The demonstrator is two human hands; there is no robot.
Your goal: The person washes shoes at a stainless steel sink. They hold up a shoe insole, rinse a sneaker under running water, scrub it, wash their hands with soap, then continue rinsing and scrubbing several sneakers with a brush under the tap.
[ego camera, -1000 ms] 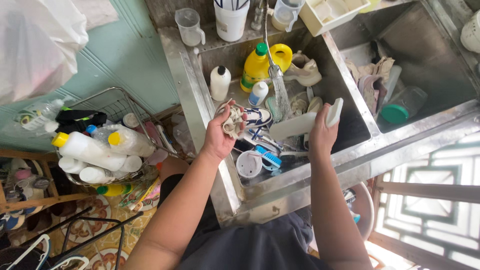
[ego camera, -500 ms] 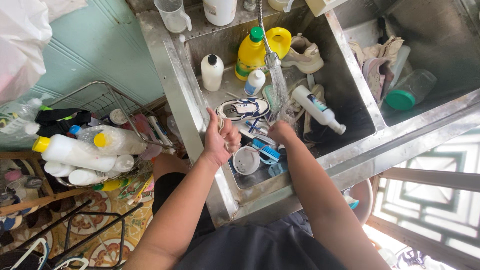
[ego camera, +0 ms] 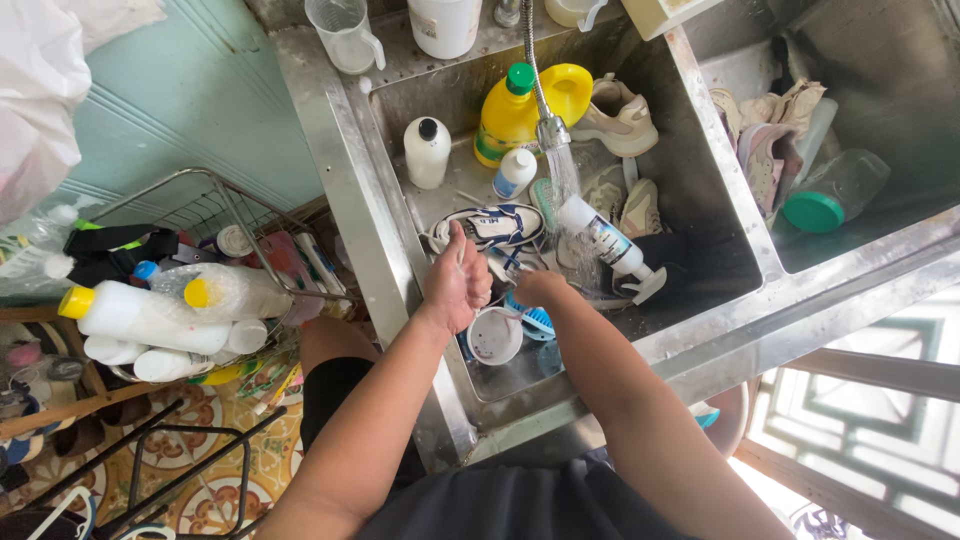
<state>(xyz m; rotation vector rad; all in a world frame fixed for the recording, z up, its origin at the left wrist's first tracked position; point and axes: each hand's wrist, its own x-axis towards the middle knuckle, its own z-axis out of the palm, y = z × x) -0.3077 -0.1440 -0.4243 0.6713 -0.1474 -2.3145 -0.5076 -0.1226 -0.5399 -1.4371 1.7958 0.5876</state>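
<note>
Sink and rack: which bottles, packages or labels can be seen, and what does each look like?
Yellow jug: back of sink, green cap.
White bottle: beside it, black cap.
Small white bottle: upright, blue label.
Labelled white bottle: lying under the tap stream.
Clear bottle: right basin, green cap.
White bottle, yellow cap: lying in wire rack.

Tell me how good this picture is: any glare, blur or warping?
Head view: daylight is even and focus mostly sharp; the metal sink rim shines with mild glare. The window at lower right is washed out bright. The wide lens bends straight edges near the corners. Running water below the tap smears softly. The left hand and right hand look crisp.
</note>
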